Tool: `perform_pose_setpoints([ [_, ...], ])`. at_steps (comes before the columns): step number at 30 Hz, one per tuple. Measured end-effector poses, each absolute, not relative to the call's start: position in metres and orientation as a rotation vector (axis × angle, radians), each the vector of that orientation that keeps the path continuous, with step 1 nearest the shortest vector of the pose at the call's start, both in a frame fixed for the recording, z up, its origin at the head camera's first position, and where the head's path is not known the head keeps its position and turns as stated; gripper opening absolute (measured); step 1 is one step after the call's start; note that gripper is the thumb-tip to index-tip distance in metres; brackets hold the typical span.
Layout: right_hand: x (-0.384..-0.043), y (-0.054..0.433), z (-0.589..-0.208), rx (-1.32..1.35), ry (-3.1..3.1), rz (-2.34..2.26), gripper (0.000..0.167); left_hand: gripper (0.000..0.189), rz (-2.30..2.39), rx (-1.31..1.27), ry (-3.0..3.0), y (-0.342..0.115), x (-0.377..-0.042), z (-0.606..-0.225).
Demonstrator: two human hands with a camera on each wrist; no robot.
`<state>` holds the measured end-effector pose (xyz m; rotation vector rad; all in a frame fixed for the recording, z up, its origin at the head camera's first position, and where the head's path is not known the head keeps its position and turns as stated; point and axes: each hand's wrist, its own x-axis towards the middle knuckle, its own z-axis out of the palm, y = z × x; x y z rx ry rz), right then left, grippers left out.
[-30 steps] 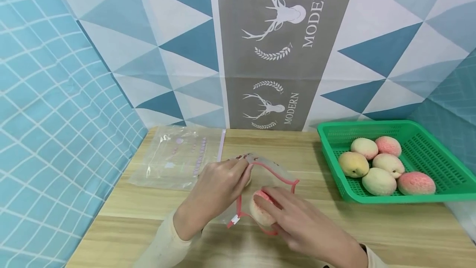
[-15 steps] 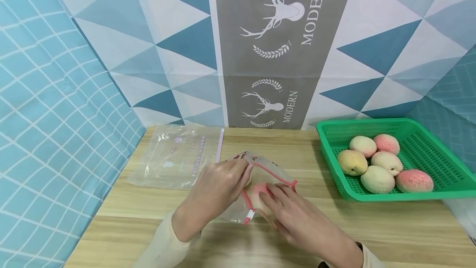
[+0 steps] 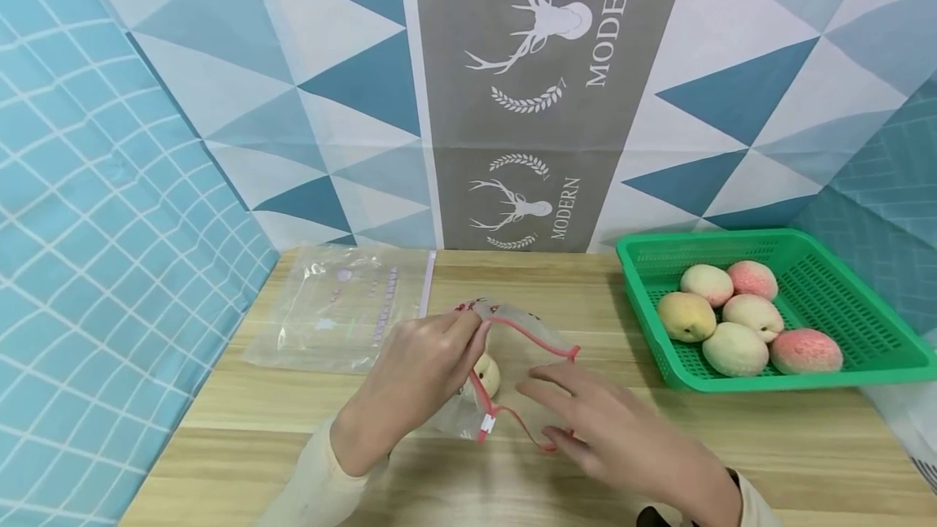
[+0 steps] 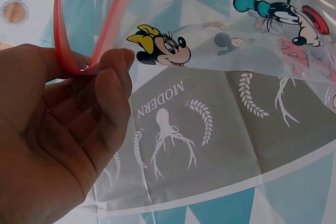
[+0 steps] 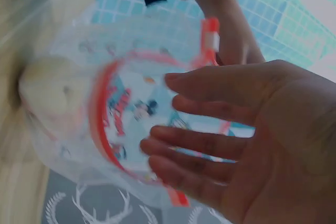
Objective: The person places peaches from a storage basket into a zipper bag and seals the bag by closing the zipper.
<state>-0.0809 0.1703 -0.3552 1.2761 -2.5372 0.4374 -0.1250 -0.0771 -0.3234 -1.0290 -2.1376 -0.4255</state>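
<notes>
A clear zip bag (image 3: 529,334) with a red edge and cartoon prints stands with its mouth open on the table. My left hand (image 3: 417,372) pinches the rim; thumb and fingertips meet on the red strip in the left wrist view. Inside the bag, a pale peach (image 3: 486,376) shows near the left hand; it appears blurred through the plastic in the right wrist view. My right hand (image 3: 611,425) is at the right side of the mouth, fingers spread and holding nothing. A white slider (image 3: 488,424) sits at the near end of the red edge.
A green basket (image 3: 878,340) at the right holds several peaches (image 3: 735,350). Another clear bag (image 3: 329,315) lies flat at the back left of the wooden table (image 3: 241,462). Patterned cloth (image 3: 498,128) rises behind the table.
One second ago my right hand held a pink-and-white peach at the bag's mouth. It moved into the bag, let go, and drew back empty. My left hand kept its pinch.
</notes>
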Motion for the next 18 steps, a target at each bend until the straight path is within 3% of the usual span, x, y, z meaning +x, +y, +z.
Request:
perform_pose_setpoints([
  [7, -0.086, 0.195, -0.336, 1.108, -2.4, 0.531, 0.034, 0.022, -0.413, -1.04, -2.164, -0.077, -0.125, -0.324],
  [11, -0.091, 0.208, -0.329, 1.02, -2.369, 0.503, 0.047, 0.025, -0.435, -1.039, -2.163, -0.077, -0.124, -0.325],
  [18, -0.1, 0.229, -0.322, 0.884, -2.367, 0.449, 0.055, 0.023, -0.438, -1.036, -2.155, -0.076, -0.125, -0.325],
])
